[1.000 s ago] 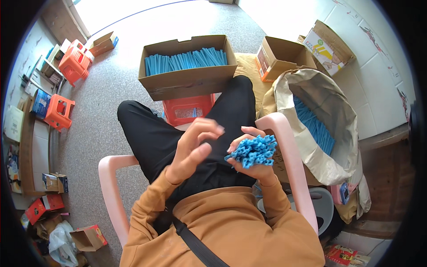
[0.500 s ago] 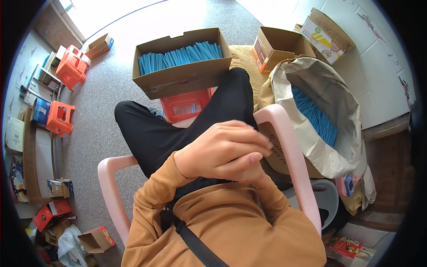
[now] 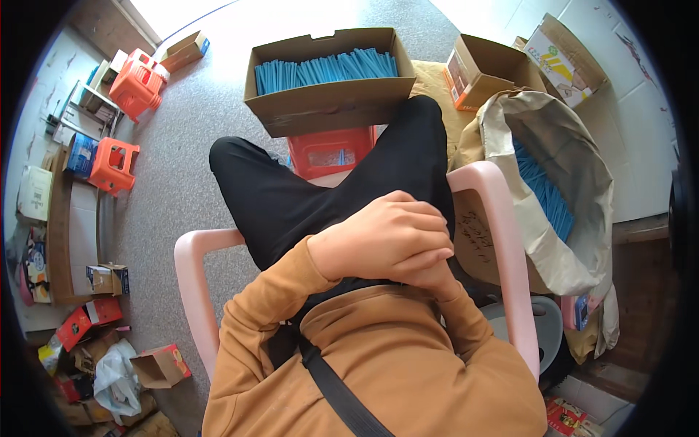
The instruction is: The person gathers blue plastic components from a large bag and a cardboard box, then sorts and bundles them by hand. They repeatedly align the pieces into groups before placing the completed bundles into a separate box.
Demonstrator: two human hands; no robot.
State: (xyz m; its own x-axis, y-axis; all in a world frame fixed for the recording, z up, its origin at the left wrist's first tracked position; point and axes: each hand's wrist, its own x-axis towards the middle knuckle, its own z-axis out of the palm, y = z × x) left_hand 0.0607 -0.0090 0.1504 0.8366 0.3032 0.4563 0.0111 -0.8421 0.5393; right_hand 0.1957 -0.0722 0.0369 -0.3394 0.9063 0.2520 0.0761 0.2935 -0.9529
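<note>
Both my hands rest together above my lap. My left hand lies on top, its fingers wrapped over my right hand. Most of the right hand, including its fingers, is hidden underneath. No object shows in either one. Beyond my knees, an open cardboard box full of thin blue sticks stands on a red plastic stool. To the right, a large beige sack gapes open, with more blue sticks inside it.
A pink chair has armrests on both sides of me. Cardboard boxes sit beyond the sack, and a grey bin is beside the chair. Orange stools line the left wall, with a white plastic bag and cartons nearer.
My left fingers have settled from slightly raised to lying over my right hand. The whole view has shifted, so the surroundings appear further right and the far boxes slightly higher.
</note>
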